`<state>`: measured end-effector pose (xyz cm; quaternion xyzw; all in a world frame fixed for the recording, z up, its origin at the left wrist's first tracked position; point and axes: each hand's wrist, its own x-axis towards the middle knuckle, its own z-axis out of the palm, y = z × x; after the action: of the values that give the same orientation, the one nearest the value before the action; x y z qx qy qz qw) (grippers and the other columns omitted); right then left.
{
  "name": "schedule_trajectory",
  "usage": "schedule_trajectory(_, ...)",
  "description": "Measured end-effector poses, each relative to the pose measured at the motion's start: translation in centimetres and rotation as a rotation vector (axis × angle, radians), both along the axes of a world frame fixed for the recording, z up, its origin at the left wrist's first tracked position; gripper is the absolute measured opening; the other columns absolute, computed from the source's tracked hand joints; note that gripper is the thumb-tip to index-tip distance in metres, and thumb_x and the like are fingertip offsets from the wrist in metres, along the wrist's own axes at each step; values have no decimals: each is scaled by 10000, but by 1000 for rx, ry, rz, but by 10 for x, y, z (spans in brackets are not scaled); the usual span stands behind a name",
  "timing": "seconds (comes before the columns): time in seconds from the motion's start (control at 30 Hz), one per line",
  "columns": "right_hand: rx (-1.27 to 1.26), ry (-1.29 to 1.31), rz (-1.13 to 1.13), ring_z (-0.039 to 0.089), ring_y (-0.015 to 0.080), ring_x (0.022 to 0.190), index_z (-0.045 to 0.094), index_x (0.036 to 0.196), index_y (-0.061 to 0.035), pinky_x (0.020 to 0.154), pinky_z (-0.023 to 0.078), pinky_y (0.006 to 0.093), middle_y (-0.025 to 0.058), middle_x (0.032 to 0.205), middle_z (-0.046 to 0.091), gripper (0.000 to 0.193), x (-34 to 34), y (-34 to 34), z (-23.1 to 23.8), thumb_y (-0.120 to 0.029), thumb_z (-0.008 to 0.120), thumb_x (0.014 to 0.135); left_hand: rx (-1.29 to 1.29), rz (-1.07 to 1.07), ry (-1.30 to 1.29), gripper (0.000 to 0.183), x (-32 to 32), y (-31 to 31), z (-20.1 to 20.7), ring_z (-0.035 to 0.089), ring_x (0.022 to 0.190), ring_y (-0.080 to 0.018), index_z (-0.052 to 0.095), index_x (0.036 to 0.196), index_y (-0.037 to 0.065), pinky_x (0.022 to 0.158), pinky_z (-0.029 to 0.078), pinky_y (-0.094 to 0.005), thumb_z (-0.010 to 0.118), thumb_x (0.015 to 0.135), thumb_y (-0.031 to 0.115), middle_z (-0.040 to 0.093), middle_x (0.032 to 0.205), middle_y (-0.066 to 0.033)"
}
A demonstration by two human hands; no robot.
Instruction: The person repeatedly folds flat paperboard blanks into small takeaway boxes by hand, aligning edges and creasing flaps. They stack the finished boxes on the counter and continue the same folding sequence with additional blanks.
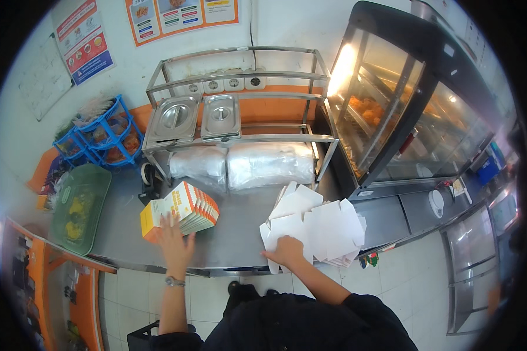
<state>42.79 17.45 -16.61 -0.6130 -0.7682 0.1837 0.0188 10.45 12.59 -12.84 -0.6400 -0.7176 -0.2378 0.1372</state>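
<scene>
My left hand [176, 246] lies with its fingers spread against a nested stack of white, orange and yellow printed food boxes [196, 208], on the left of the steel counter [240, 225]. A watch [174, 281] is on that wrist. To the right, my right hand [287, 252] is closed at the near left edge of a loose pile of white cardboard box blanks [334, 227], its fingers curled and its thumb pointing left. The blanks overlap at uneven angles. What lies under my right fingers is partly hidden.
Behind stands a steel rack [240, 139] with lidded steel pans [221, 116] above plastic-wrapped bundles [269, 166]. A glass food warmer [386, 111] rises at right. Left are a tape dispenser [149, 181], a green lidded tub [81, 207] and blue baskets [108, 131].
</scene>
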Motion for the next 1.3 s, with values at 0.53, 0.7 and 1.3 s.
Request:
schedule_trajectory(0.53,-161,865,-19,588,257,624,618,838,-17,616,477,365,137,714,600,172,41,13,-11,-189,610,831,-317,-358,-452,420,154,-20,-30,317,1386,-345,581,1221,119,1079,217,-624,671,831,250,449,1401,-108)
schedule_trajectory(0.7,191,860,-82,592,284,673,586,866,-9,625,463,345,144,769,592,91,73,2,86,-89,568,826,-309,-438,-609,472,153,-27,7,335,1379,-344,535,1275,101,1088,240,-604,671,837,209,460,1389,-115)
schedule_trajectory(1.3,807,953,227,515,367,978,559,1019,-25,871,411,445,155,984,551,340,50,-93,188,-111,737,743,161,-393,-766,132,188,-97,170,553,576,-281,696,921,1,546,431,-333,689,809,70,582,686,-131)
